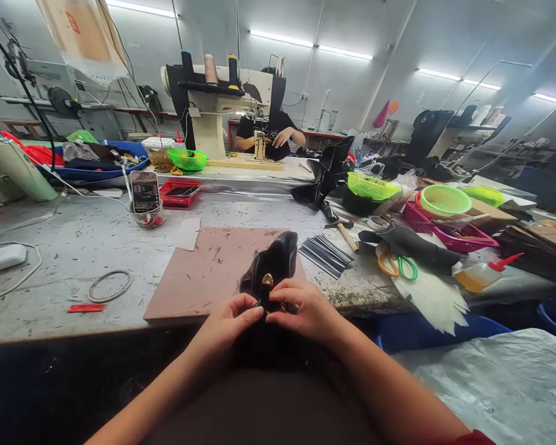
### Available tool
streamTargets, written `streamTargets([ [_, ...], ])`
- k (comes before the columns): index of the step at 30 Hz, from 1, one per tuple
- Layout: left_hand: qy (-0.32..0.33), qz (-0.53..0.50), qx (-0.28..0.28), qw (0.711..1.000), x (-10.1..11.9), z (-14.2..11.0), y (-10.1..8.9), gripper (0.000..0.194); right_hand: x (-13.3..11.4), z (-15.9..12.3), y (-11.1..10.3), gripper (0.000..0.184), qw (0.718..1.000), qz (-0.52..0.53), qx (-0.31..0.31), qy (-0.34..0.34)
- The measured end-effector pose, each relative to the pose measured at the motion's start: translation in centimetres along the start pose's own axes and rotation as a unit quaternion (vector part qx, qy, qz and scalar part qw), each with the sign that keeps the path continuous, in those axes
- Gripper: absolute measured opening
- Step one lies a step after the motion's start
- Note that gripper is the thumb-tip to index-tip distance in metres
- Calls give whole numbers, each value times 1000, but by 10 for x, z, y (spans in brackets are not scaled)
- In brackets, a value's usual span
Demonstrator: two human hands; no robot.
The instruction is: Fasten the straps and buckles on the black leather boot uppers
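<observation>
Our bare arms [389,377] reach in, and our left hand [241,312] and right hand [301,309] both pinch the shiny black piece [278,253] at the pinkish board's [199,266] front edge, perhaps to keep its gold fitting [267,280] steady.

The piece [282,252] is black, its fitting [267,280] gold, the board [197,278] pinkish, the strips [325,254] black-and-white.

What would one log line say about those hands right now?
left hand: pinching black piece | right hand: holding black piece, by gold-coloured fitting | place: brown board's front edge | nearby: dark strips
</observation>
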State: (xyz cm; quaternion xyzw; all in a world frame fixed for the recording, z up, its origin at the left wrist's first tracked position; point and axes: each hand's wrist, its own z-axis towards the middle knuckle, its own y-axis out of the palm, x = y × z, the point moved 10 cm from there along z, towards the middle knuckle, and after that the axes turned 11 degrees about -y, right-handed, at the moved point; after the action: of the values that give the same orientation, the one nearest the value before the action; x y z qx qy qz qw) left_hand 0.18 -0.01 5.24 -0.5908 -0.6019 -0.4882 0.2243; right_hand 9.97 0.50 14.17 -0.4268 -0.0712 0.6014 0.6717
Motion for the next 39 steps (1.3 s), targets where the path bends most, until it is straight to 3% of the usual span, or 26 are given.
streamTargets([
  [4, 18, 71, 34, 997, 6, -1, -3, 31, -8, 2, -4, 13, 999, -44, 19, -22],
  [9, 30, 93, 36, 995, 10, 1, -3, 29, -9, 7, -3, 7, 997, -65, -12, -28],
  [18, -6, -86, -28, 996, -2, 9, 1, 28, 0, 6, -1, 11, 1000, -14, -2, -27],
  [23, -11, -102, -57, 993, 1, 9, 11, 33, 6, 4, 1, 13, 1000, 30, -1, 6],
  [30, 48, 117, 21, 992, 7, 9, 4, 31, 25, -3, 6, 6, 975, 122, -43, 181],
  [36, 86, 182, 21, 979, 12, -2, 11, 18, 12, -11, 5, 11, 980, 9, -32, 194],
  [39, 150, 309, 84, 935, 24, -12, 12, 14, 8, -16, 13, 11, 980, 65, -43, 182],
])
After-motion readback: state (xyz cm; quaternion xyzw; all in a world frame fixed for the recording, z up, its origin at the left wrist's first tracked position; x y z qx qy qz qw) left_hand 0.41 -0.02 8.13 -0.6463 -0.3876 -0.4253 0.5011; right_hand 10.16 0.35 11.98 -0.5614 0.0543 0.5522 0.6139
